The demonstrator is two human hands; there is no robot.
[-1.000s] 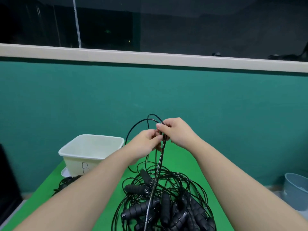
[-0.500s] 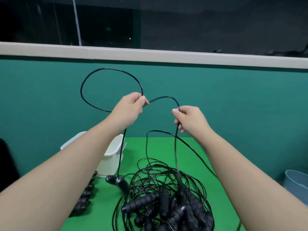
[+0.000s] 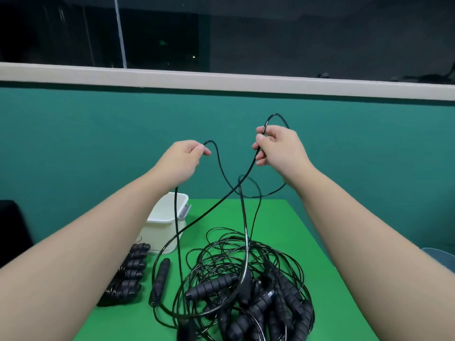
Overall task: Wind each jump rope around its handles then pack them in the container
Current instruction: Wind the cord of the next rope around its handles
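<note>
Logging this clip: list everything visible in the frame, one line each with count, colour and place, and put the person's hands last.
held rope: one, black, strung between both hands above the table
rope pile: count unclear, black, tangled on the table's near centre
loose handle: one, black, left of the pile
wound ropes: several, black, stacked at the table's left edge
container: one, white, far left of the table
table: one, green top
bin: one, grey-blue, right edge of view
left hand: pinches the rope
right hand: grips the rope
</note>
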